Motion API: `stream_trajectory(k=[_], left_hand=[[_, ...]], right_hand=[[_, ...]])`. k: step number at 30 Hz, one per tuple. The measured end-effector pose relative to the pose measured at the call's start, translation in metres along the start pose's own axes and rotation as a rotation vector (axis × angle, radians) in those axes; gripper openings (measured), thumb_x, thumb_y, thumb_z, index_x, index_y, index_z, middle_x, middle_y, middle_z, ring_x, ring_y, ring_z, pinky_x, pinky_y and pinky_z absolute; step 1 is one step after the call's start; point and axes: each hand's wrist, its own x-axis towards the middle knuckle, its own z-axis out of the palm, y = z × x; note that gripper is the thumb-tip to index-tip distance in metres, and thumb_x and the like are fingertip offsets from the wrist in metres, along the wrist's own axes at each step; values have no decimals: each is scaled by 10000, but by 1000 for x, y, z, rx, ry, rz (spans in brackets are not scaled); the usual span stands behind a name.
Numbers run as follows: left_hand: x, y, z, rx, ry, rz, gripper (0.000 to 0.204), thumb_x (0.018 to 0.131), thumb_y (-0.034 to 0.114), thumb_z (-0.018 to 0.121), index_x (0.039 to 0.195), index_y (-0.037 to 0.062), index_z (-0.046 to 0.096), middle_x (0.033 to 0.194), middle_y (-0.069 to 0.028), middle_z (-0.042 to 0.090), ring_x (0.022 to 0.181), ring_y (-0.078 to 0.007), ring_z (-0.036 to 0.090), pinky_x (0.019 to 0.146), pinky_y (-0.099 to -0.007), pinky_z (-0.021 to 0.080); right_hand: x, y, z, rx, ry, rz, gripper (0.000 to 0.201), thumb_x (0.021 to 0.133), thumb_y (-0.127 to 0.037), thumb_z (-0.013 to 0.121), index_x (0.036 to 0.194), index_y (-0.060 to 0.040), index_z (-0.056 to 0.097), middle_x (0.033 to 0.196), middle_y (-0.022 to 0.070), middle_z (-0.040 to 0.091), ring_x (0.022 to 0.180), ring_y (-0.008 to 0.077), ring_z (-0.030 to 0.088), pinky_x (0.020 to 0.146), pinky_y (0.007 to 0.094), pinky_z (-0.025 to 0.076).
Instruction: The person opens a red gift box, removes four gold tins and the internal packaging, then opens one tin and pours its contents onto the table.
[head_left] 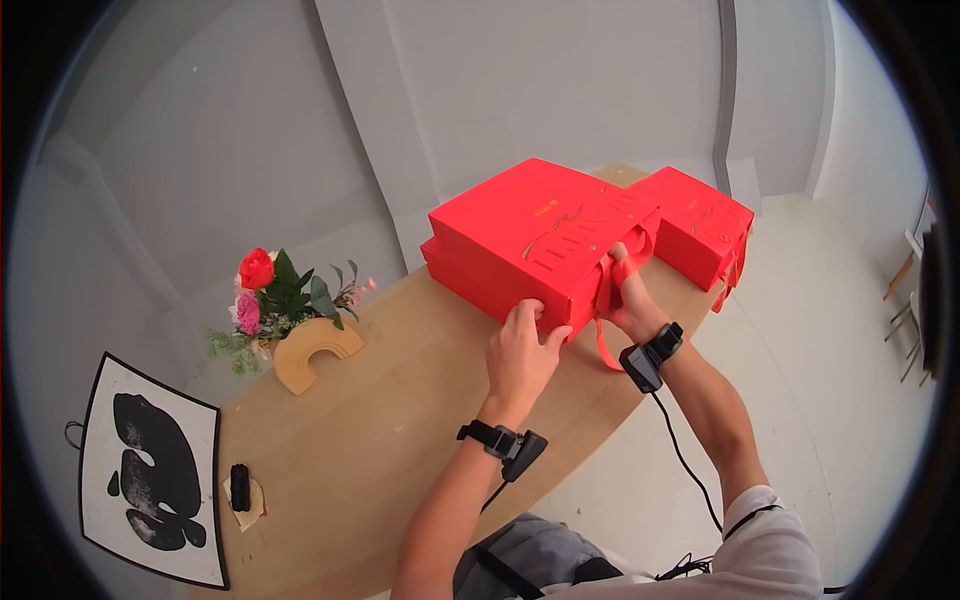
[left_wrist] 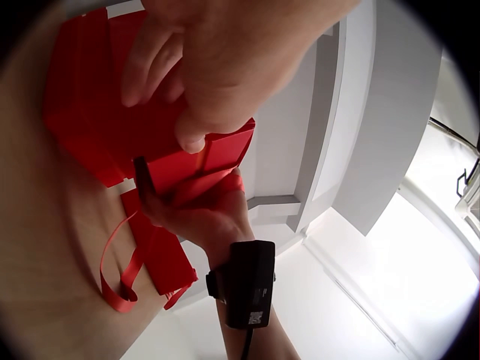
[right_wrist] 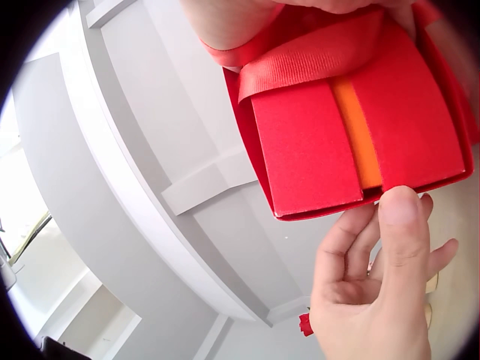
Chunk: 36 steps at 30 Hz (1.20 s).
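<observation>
A red gift bag (head_left: 535, 225) with gold print lies on its side, its mouth facing my body. My left hand (head_left: 522, 350) grips the near corner of its mouth; the thumb sits on the rim and the fingers lie along the side. Inside the mouth shows a red box (right_wrist: 416, 120) with an orange strip (right_wrist: 358, 139) down its end. At that mouth, my right hand (head_left: 632, 295) spans the end of the box, its fingertips partly hidden. A red ribbon (right_wrist: 315, 64) crosses over the box beside this hand.
Another red layer (head_left: 455, 275) lies beneath the bag. Further right stands a second red gift bag (head_left: 690, 225) with ribbons, close to the table edge. On the left of the table (head_left: 400, 430) are an arch-shaped vase (head_left: 310, 350) with flowers, a framed ink picture (head_left: 150, 480) and a small black object (head_left: 240, 488).
</observation>
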Motion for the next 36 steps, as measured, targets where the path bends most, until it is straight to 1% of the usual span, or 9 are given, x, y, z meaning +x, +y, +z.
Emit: stream_trajectory(k=[4, 11, 13, 17, 20, 23, 26, 29, 36], left_hand=[[-1, 6, -1, 48, 24, 60, 370, 821, 248, 787, 1058, 42, 591, 995, -145, 701, 843, -298, 705, 711, -420, 559], [4, 15, -5, 141, 83, 129, 246, 817, 233, 733, 906, 44, 604, 811, -120, 697, 722, -306, 703, 644, -425, 562], [2, 17, -4, 159, 70, 122, 239, 819, 236, 730, 894, 48, 602, 771, -111, 693, 688, -310, 699, 627, -428, 560], [1, 15, 3, 189, 37, 52, 207, 829, 232, 717, 855, 61, 602, 671, -91, 688, 612, -319, 691, 592, -434, 556], [1, 13, 7, 188, 33, 42, 176, 842, 214, 704, 837, 63, 613, 673, -103, 701, 616, -329, 696, 599, -437, 557], [1, 8, 12, 191, 52, 45, 147, 869, 186, 688, 827, 63, 619, 688, -115, 708, 625, -335, 696, 597, -444, 550], [4, 5, 14, 130, 53, 29, 137, 891, 167, 677, 825, 60, 623, 687, -122, 705, 630, -346, 692, 594, -454, 540], [8, 4, 14, 103, 65, 35, 140, 902, 162, 673, 824, 58, 622, 677, -126, 698, 631, -353, 687, 590, -460, 530], [15, 0, 17, 51, 81, 28, 161, 919, 169, 646, 819, 49, 608, 631, -151, 670, 602, -362, 678, 584, -458, 539]], right_hand=[[2, 1, -1, -47, 49, 26, 583, 910, -565, 567, 1305, -136, 593, 1296, 38, 662, 1126, 184, 651, 930, 442, 518], [-1, 0, -1, -33, 60, 23, 554, 908, -548, 574, 1287, -145, 600, 1282, 38, 665, 1116, 191, 653, 931, 442, 508], [0, 1, -3, -51, 86, 34, 622, 918, -578, 553, 1339, -122, 590, 1318, 53, 659, 1194, 211, 624, 1027, 503, 455], [-6, -1, -2, -55, 63, 22, 635, 898, -580, 575, 1341, -127, 583, 1330, 54, 647, 1208, 213, 608, 1031, 513, 442], [-16, -7, 6, -93, 93, 45, 660, 874, -575, 602, 1357, -126, 562, 1340, 55, 634, 1206, 219, 600, 1030, 534, 436], [-24, -11, 6, -131, 148, 35, 689, 847, -565, 640, 1380, -140, 532, 1343, 60, 619, 1196, 235, 608, 1004, 505, 458], [-23, -15, -10, -91, 62, 62, 716, 851, -557, 655, 1404, -124, 511, 1354, 62, 612, 1195, 236, 608, 1004, 495, 467], [-22, -17, -30, -63, -8, 41, 681, 868, -539, 660, 1386, -120, 520, 1340, 61, 617, 1188, 233, 609, 991, 471, 483], [-51, -26, -41, -25, 109, 18, 588, 946, -516, 606, 1372, -119, 524, 1343, 51, 602, 1196, 224, 603, 982, 492, 517]])
